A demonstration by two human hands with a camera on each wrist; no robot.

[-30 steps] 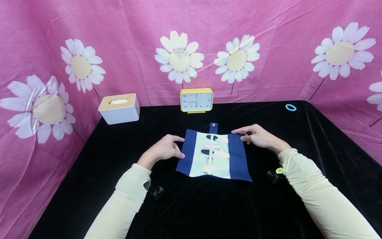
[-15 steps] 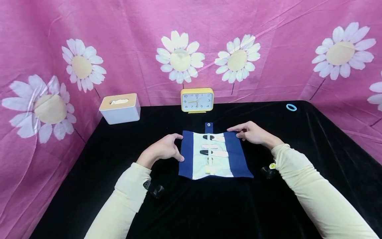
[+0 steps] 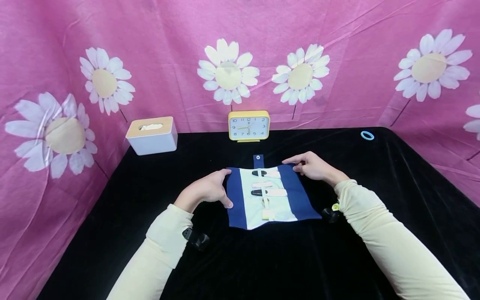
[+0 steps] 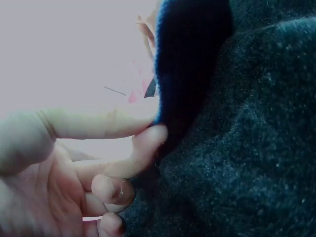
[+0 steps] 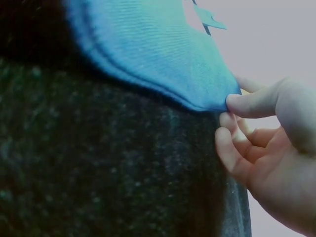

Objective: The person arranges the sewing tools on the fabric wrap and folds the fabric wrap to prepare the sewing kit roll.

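Note:
A navy cloth roll pouch lies unfolded on the black cloth, its pale inner panel facing up. Down that panel runs a white strap holding several small tools, among them two with black ends and pale pink handles. A yellowish item sits at the near end. My left hand pinches the pouch's left edge; the left wrist view shows thumb and forefinger meeting on the navy fabric. At the far right corner, my right hand pinches the cloth between thumb and fingers, as the right wrist view shows.
Beyond the pouch, its snap tab points to the back. A yellow clock stands at the table's rear edge. At back left is a tissue box, and at back right a blue ring. A pink flowered curtain hangs behind.
The pouch has turned slightly counterclockwise: its snap tab has shifted left and its near edge right. My right hand has moved left with its corner. My left hand stays at the left edge.

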